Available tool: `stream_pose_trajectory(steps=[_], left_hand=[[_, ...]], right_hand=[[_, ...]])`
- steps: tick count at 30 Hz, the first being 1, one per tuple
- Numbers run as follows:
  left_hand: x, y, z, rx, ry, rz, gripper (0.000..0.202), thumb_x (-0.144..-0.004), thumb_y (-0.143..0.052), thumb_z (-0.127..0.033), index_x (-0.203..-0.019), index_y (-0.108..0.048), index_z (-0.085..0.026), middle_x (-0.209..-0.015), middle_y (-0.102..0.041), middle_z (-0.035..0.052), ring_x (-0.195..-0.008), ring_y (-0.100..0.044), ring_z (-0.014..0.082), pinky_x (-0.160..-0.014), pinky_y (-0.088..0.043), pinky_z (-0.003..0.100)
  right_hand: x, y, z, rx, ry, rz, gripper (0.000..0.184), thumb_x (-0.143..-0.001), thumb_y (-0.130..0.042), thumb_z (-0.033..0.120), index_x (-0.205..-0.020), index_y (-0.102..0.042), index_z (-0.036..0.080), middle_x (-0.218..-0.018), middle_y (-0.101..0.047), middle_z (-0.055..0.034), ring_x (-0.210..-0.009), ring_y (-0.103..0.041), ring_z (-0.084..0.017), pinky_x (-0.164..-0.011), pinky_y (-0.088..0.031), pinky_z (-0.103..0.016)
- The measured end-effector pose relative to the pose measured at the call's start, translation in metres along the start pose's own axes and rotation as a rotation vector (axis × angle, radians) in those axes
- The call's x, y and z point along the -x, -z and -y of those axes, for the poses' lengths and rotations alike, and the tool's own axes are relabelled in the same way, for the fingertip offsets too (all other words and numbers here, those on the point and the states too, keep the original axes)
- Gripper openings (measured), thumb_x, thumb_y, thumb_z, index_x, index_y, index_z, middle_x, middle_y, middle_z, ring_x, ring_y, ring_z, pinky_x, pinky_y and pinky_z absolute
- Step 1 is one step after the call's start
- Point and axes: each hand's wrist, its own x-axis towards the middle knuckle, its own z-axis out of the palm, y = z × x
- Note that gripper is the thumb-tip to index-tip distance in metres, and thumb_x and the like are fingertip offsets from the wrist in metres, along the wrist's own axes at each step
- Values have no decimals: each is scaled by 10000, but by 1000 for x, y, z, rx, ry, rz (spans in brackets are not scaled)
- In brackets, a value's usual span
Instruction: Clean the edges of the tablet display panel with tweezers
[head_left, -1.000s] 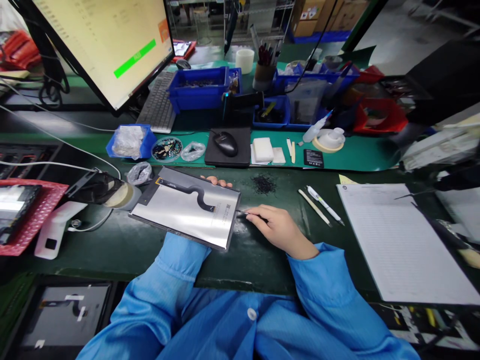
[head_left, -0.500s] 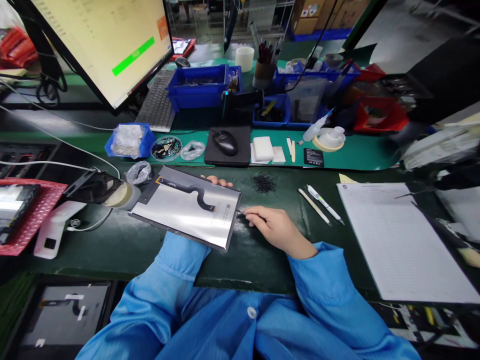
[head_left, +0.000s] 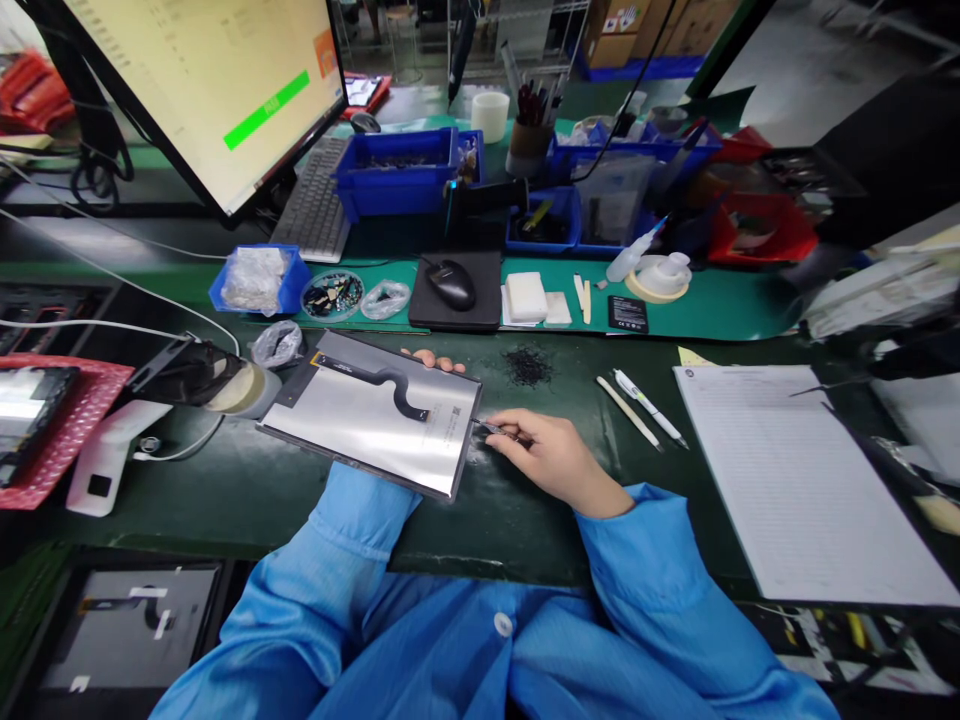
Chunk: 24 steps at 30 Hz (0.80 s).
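Near the front edge of the green bench [head_left: 247, 490], your right hand [head_left: 551, 460] pinches tweezers [head_left: 495, 428], their tip touching the right edge of a silver display panel [head_left: 375, 415]. Your left hand [head_left: 433, 361] grips the panel from beneath, with its fingertips curled over the far edge. Farther back sits a black mouse [head_left: 451, 286].

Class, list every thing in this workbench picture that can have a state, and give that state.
display panel: back side up, tilted, held.
left hand: mostly hidden under the panel, gripping its far edge.
right hand: closed on tweezers.
tweezers: gripped, tips at the panel's right edge.
monitor: on, green bar showing.
mouse: untouched.
white pen: lying loose, unheld.
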Motion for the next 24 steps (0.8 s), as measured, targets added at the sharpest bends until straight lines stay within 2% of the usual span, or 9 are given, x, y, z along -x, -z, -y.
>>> stream_pose_trajectory(steps=[3,7,10,13,16,19,22,24], left_hand=[[0,-1,-1,-46,-18,-31,377,-1107,-303,-388,-1031,-650,-265,-961,-634,47,-921,-649,211,-1023,-547,501],[-1,2,0,-2,-13,11,353,-1088,-368,-376,-1014,-694,-264,-973,-643,61,-930,-656,226,-1015,-550,509],[-2,4,1,12,-25,7,369,-1085,-368,-394,-1013,-708,-273,-959,-642,64,-918,-654,228,-996,-556,503],[-3,3,2,-7,-26,-27,417,-1100,-289,-417,-1026,-677,-280,-953,-638,50,-907,-644,222,-990,-548,510],[-2,2,2,-20,-32,-26,430,-1104,-260,-417,-1040,-658,-269,-964,-632,58,-913,-643,225,-989,-544,513],[-2,2,1,-21,-37,-18,406,-1098,-288,-404,-1045,-664,-261,-969,-633,62,-921,-651,230,-1000,-545,510],[-3,5,1,-15,-50,-3,378,-1089,-336,-393,-1042,-690,-271,-963,-647,61,-912,-660,230,-991,-555,512],[-3,8,1,25,-40,56,395,-1086,-347,-380,-1055,-725,-271,-985,-665,67,-941,-672,229,-1014,-553,506]], right_hand=[[-1,1,0,46,53,8,215,-1029,-649,320,-1092,-839,241,-992,-864,-57,-852,-815,-226,-794,-645,-317],[-1,3,-1,87,80,57,274,-1062,-575,276,-1116,-842,249,-1036,-866,-58,-900,-817,-229,-825,-647,-327],[0,2,-1,35,13,44,230,-1029,-634,302,-1145,-830,269,-1003,-869,-35,-854,-822,-223,-797,-658,-317],[1,1,-1,8,-22,21,193,-992,-698,330,-1123,-826,268,-936,-864,-23,-782,-813,-218,-758,-658,-309],[-1,3,0,43,50,36,208,-1028,-649,301,-1096,-837,243,-1019,-865,-58,-886,-818,-232,-835,-650,-326],[-1,4,1,59,75,51,259,-1059,-591,285,-1109,-841,238,-1038,-864,-62,-908,-818,-234,-844,-650,-338],[0,3,1,24,24,31,234,-1032,-634,307,-1144,-831,251,-985,-867,-43,-832,-817,-222,-803,-658,-327],[1,1,1,9,1,8,212,-1001,-685,324,-1138,-828,246,-915,-862,-32,-740,-803,-208,-737,-652,-306]])
